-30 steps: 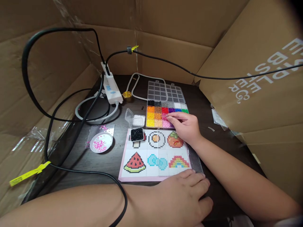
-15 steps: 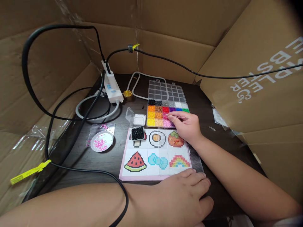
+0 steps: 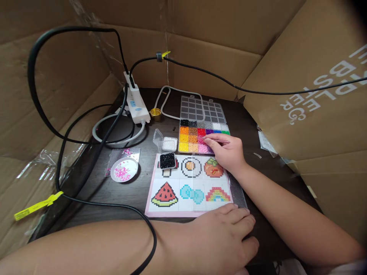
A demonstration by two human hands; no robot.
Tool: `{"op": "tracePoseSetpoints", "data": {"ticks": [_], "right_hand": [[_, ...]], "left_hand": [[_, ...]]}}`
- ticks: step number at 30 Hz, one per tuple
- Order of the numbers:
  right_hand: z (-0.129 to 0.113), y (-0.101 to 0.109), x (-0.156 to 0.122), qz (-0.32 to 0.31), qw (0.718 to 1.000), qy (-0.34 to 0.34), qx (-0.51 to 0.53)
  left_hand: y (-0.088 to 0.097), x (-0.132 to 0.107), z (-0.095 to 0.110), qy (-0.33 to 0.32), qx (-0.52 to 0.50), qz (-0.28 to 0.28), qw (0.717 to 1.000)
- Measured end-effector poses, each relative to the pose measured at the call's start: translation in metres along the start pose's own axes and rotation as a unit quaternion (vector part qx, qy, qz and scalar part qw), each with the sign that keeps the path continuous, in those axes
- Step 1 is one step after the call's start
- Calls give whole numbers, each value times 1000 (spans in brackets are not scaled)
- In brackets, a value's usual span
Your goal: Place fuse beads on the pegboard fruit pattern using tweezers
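The right hand's fingers [image 3: 214, 146] are pinched shut on a thin pair of tweezers [image 3: 220, 141]. The tweezers lie almost level and point left, with their tips down among the pink and red compartments of the bead box [image 3: 179, 142]. The right hand [image 3: 228, 153] hovers over the near right corner of that box and the far right of the pattern sheet [image 3: 150, 193], its forearm running off to the near right.

The left hand [image 3: 226, 237] lies palm down on the bench [image 3: 126, 198] and holds nothing. Its fingers [image 3: 238, 211] are stretched out flat, the tips resting at the near edge of a clear pegboard [image 3: 236, 188] that covers the right part of the sheet.

The sheet is pink-edged and shows six pixel pictures, among them a watermelon, a rainbow and an egg. On its far left corner stands a small tub of black beads [image 3: 167, 160]. Just beyond that is a small clear case of white beads [image 3: 168, 144].

The bead box stands touching the sheet's far edge, its clear lid [image 3: 201, 110] folded open behind it.

To the left, well apart, a white dish [image 3: 135, 166] with pink beads sits on a small pegboard [image 3: 114, 154]. Farther back lie a white power adapter [image 3: 138, 105], a gold cap [image 3: 156, 113] and looping black cables [image 3: 86, 182]. Cardboard walls [image 3: 215, 57] enclose the bench.
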State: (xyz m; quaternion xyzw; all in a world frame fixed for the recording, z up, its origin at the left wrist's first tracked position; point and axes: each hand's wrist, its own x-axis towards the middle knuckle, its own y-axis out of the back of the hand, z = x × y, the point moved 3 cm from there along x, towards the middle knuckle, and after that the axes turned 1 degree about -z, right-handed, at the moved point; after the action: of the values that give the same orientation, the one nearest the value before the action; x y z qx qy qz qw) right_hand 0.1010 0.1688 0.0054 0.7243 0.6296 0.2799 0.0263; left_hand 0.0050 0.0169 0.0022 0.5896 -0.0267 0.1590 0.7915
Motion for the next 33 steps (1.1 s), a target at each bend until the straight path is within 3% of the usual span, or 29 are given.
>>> {"op": "tracePoseSetpoints", "data": {"ticks": [9, 18, 26, 33], "right_hand": [[-8, 9, -1, 38, 999, 12, 29], [-33, 43, -22, 72, 995, -5, 74], [-8, 75, -67, 64, 989, -91, 92], [7, 72, -85, 45, 984, -149, 83]], "left_hand": [[3, 0, 0, 3, -12, -24, 1000], [8, 3, 2, 9, -12, -45, 999], [6, 2, 2, 12, -4, -34, 999], [8, 3, 1, 9, -3, -44, 999]]}}
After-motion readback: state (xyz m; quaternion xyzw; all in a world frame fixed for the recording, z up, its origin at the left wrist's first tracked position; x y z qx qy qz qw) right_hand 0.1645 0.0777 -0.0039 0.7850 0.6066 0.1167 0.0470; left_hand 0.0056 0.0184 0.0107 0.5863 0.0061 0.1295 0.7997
